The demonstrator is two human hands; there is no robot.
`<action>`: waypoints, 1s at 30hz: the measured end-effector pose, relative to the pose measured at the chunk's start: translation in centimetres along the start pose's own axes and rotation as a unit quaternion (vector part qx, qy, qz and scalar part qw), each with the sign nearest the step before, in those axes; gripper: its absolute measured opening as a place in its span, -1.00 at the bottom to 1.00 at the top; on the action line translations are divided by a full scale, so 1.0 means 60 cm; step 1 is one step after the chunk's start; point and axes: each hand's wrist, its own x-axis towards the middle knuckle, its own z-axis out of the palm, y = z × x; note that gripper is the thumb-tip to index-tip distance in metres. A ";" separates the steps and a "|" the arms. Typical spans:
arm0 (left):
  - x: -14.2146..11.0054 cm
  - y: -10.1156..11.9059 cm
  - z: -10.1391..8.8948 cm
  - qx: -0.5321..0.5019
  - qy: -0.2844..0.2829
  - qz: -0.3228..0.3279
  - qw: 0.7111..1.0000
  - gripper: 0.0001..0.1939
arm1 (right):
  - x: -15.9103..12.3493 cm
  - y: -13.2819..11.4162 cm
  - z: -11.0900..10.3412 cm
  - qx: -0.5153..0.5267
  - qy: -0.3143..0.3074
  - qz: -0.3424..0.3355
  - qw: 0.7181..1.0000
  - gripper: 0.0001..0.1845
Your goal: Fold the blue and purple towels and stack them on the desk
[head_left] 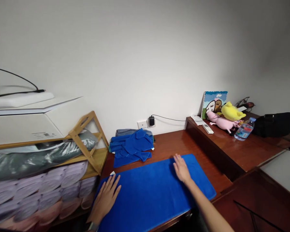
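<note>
A flat blue towel [149,196] lies spread on the reddish-brown wooden table [164,145], its near end hanging past the front edge. My left hand [105,199] rests palm down with fingers apart on the towel's left side, beside a small white tag [112,173]. My right hand [181,168] lies flat on the towel's far edge. Just beyond the towel sits a crumpled pile of blue cloth [130,148], out of reach of neither hand but untouched.
To the left, a bamboo shelf [87,149] holds rolled lilac towels and a grey plastic-wrapped package, with a white printer on top. A raised wooden step at right carries plush toys, a water bottle, a remote and a black bag. A charger sits in the wall socket.
</note>
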 end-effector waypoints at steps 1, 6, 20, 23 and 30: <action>-0.014 0.007 -0.003 -0.005 -0.005 0.009 1.000 -0.32 | -0.014 -0.041 0.017 0.020 -0.009 -0.042 0.999 -0.35; -0.105 -0.005 0.002 -0.019 -0.034 -0.022 0.999 -0.32 | -0.104 -0.146 0.080 0.058 -0.091 -0.153 0.982 -0.36; -0.142 -0.021 -0.013 -0.024 -0.058 -0.043 0.997 -0.29 | -0.183 0.182 -0.046 -0.133 -0.054 0.190 0.971 -0.27; -0.103 -0.017 -0.022 -0.020 -0.010 -0.041 0.999 -0.32 | -0.141 0.118 -0.038 -0.122 -0.016 0.160 0.980 -0.29; 0.029 0.018 -0.023 -0.015 0.002 0.008 1.000 -0.34 | 0.017 -0.213 0.075 0.036 -0.083 -0.098 0.991 -0.32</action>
